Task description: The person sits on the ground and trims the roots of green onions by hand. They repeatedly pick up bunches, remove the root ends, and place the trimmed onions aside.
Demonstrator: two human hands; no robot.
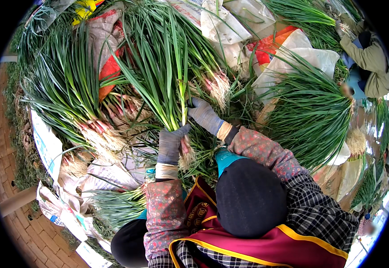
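Observation:
My left hand [173, 142], in a grey glove, is closed round the lower stems of a bunch of green garlic or scallion-like plants [161, 90], with pinkish bulb ends and pale roots hanging below it. My right hand [197, 112], also gloved in grey, is at the stems on the right side of that bunch, its fingertips partly hidden behind a thick stalk. The leaves of the bunch point away from me. Left of my hands lies a pile of similar plants [95, 125], roots towards me. Another rooted bunch [216, 82] lies beyond my right hand.
A large leafy heap [308, 110] lies to the right. White sacks [109, 177] and red-and-white sacks [281, 43] lie around. Brick paving [23, 231] runs along the left. Another person [368, 63] sits at the upper right beside more plants. A small bunch [120, 202] lies near my left knee.

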